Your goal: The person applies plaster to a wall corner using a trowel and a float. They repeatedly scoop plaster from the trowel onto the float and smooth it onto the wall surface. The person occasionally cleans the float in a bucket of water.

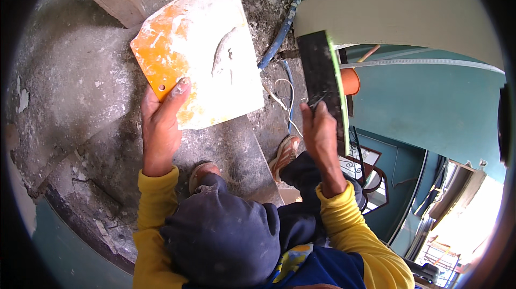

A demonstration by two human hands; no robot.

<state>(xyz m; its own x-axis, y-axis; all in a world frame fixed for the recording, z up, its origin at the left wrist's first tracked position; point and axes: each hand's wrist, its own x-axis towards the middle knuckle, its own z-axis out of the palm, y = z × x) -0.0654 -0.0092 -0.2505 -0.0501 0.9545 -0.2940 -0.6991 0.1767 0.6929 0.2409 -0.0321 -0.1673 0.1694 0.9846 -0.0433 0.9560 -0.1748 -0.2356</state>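
Okay, left hand (163,129) grips the orange, plaster-smeared board (185,55) near its holed corner, thumb on top, other fingers hidden; white plaster mound (228,59) sits right of centre. Right hand (322,130) has fingers curled on the black, green-edged float (321,69), apart from the board. Blue hose (288,20) between, on the floor.
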